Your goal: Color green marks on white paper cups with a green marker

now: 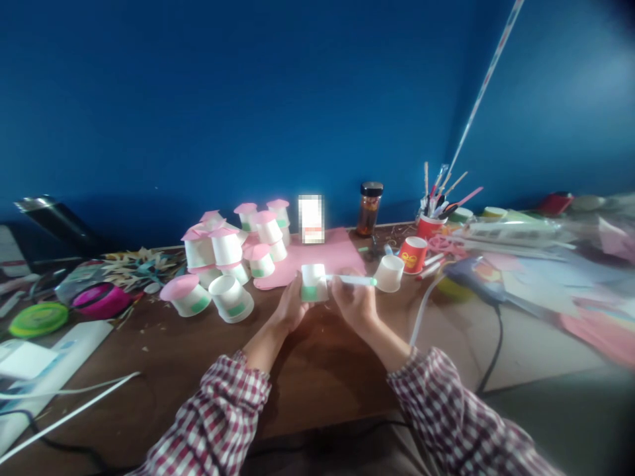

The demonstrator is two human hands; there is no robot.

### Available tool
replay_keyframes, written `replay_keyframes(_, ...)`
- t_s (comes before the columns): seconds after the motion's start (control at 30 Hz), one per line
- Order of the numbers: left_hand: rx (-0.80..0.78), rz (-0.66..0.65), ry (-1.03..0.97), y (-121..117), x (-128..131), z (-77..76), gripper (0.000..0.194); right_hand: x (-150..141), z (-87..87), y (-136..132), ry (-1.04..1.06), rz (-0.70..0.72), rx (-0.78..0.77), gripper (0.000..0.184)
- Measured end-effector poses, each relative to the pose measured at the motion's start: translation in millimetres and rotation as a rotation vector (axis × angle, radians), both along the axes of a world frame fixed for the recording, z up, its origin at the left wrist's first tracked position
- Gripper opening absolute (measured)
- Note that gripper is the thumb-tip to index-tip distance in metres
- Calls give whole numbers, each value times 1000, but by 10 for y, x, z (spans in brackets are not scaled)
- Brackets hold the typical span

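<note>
Between my hands is a small white paper cup (313,276) with a green patch low on its side. My left hand (292,307) is closed around its left side and base. In my right hand (356,305), the fingers pinch a white marker (352,280) with a pale green end pointing right; its other end reaches the cup's side. Nearby on the left stand a white cup with a green patch (231,299) and a cup with a pink paper top (184,295). To the right a plain white cup (389,273) stands on the table.
Several pink-topped cups (225,248) are stacked at the back left beside pink paper (327,254). A dark-lidded jar (370,208), a red cup (411,255) and a red holder of brushes (430,227) stand right. A glue gun (471,277) lies farther right; a pink tape measure (102,301) lies left.
</note>
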State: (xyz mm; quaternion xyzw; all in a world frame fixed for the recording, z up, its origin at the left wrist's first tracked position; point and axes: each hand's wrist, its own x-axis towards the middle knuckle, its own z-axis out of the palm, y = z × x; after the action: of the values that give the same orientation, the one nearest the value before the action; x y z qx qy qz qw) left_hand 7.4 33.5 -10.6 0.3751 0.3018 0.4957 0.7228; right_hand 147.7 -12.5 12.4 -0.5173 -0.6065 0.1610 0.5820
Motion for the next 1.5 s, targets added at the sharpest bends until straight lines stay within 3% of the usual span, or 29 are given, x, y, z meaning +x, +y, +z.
replay_keyframes(0.63,-26,13,-25,4,6,24,50,-8,22,-26,-40,4,-1,18)
replay_keyframes(0.87,-33,41,-4,14,18,5,49,-47,37,-40,51,-13,32,17)
replay_keyframes(1.5,-3,62,1,-10,21,-18,48,-44,-30,-6,-37,4,32,17)
